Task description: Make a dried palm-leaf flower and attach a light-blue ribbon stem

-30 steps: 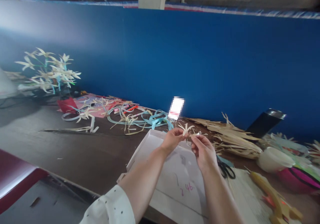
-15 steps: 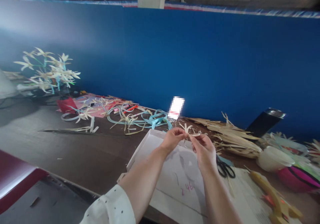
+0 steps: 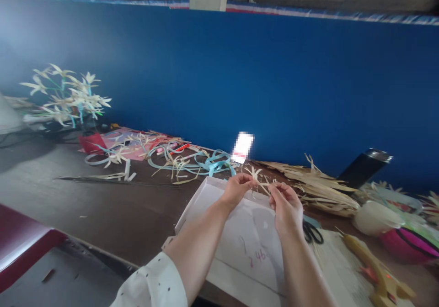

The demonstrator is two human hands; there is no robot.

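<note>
Both hands are held up over the far end of the flat white cardboard box (image 3: 202, 202), which lies on the dark brown tabletop (image 3: 120, 206). The left hand (image 3: 236, 189) reaches out from a white sleeve with black dots (image 3: 154, 284). Its arm is long and almost straight, and its thumb and fingers pinch the small pale straw flower (image 3: 256, 175). The right hand (image 3: 286, 204) comes up beside it with the wrist bent a little and the fingers curled. Its fingertips pinch a thin straw strip (image 3: 265, 187) that sticks out of the flower. So both hands are closed on the same little straw piece, and they are near each other but not touching. The flower is in the air, just above the far edge of the box.

Black scissors (image 3: 312, 234) lie just right of the box, partly behind the right hand. A pile of dry tan straw leaves (image 3: 318, 186) lies past the box to the right. A black cup with a silver lid (image 3: 363, 167) leans farther right of the box. Light blue ribbon strips (image 3: 206, 163) are bunched just past the box to the left. A bunch of pale straw flowers (image 3: 66, 94) stands far left of the box. A yellow glue gun (image 3: 373, 266) lies to the right of the box, near the front.
</note>
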